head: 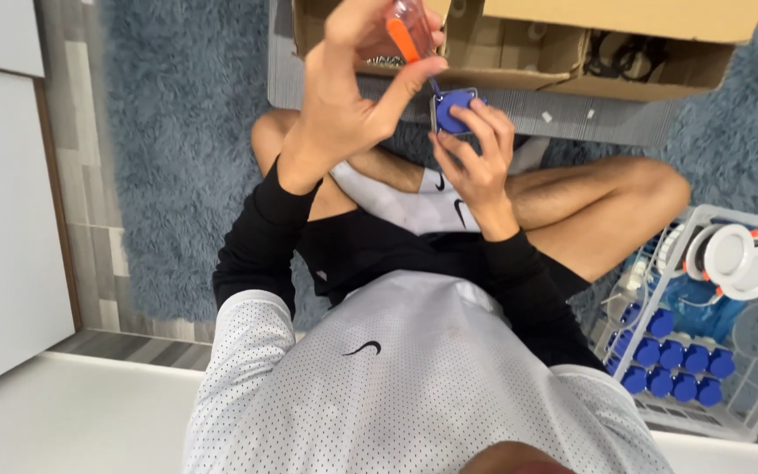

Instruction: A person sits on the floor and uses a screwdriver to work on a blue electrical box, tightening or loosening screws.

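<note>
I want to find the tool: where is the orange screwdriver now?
In the head view, the orange screwdriver is at top centre, gripped in the left hand, its tip on the small blue part held by the right hand.

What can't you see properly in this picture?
Head view:
- Tip of the orange-handled screwdriver: hidden against the small blue square part.
- That part's lower half: covered by the right hand.
- Screwdriver handle top: cut off by the frame edge, wrapped by the left hand.
- Brown cardboard box contents: shadowed, unclear.
</note>
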